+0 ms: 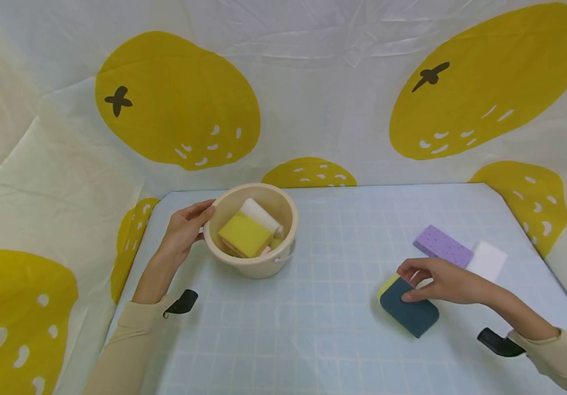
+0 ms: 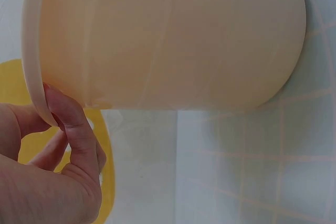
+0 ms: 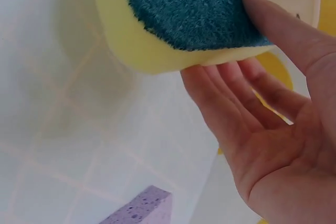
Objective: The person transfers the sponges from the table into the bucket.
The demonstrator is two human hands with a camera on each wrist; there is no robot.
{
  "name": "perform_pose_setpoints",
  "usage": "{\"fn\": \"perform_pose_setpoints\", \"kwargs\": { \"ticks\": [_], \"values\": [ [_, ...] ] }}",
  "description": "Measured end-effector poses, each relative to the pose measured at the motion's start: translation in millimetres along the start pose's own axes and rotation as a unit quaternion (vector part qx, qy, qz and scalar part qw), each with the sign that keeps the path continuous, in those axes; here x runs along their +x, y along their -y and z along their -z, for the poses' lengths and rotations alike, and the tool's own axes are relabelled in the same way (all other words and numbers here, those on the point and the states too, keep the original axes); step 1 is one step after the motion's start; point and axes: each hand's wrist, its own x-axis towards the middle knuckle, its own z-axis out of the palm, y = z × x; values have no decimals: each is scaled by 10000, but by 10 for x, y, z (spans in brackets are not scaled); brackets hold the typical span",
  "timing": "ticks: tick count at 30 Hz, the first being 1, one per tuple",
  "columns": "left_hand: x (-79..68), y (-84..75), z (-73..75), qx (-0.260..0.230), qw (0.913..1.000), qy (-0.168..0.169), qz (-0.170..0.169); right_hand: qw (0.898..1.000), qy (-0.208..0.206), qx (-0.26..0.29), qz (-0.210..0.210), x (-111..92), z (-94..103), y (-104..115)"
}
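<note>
My left hand (image 1: 182, 230) pinches the rim of a cream plastic bucket (image 1: 259, 267) at its left side, thumb and fingers on either side of the lip in the left wrist view. Inside the bucket lie a yellow sponge (image 1: 245, 235), a white block (image 1: 260, 215) and other pieces partly hidden beneath them. On the right, my right hand (image 1: 443, 281) holds a scouring sponge (image 3: 194, 14), yellow with a dark green scrubbing side, thumb on the green face and fingers under the yellow. The sponge is raised above the table, tilted, its green side facing the head camera.
Behind the right hand, a purple sponge (image 1: 442, 246) and a white block (image 1: 488, 261) lie side by side on the light blue gridded table (image 1: 313, 340). A white curtain (image 1: 323, 109) printed with yellow fruit surrounds the table at the back and sides.
</note>
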Motion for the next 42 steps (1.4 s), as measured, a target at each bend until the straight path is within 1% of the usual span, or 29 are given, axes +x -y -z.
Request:
{"fn": "perform_pose_setpoints", "kwargs": {
  "ticks": [2, 6, 10, 19, 25, 27, 34, 38, 42],
  "values": [
    [1, 3, 2, 6, 10000, -13, 7, 9999, -103, -79, -24, 14, 21, 38],
    [6, 13, 7, 0, 10000, -30, -8, 9994, -305, -161, 59, 48, 62, 106],
    [13, 22, 11, 9, 10000, -33, -30, 9987, -470, -167, 111, 86, 101, 172],
    [9, 18, 21, 7, 10000, -39, -19, 9978, -614, -196, 129, 212, 199, 288],
    [14, 8, 16, 79, 10000, -45, 26, 9960, -829, -296, -118, 288, 257, 372],
    [17, 5, 13, 91, 9999, -57, 38, 9954, -902, -250, -226, 313, 270, 408],
    [25, 6, 3, 34, 9999, -133, 65, 9953, -911, 132, -294, 426, 316, 547],
    [26, 7, 0, 16, 9999, -142, 55, 9949, -970, 77, -284, 500, 362, 624],
    [29, 12, -2, 20, 10000, -69, 17, 9945, -1013, 127, -221, 576, 405, 699]
  ]
}}
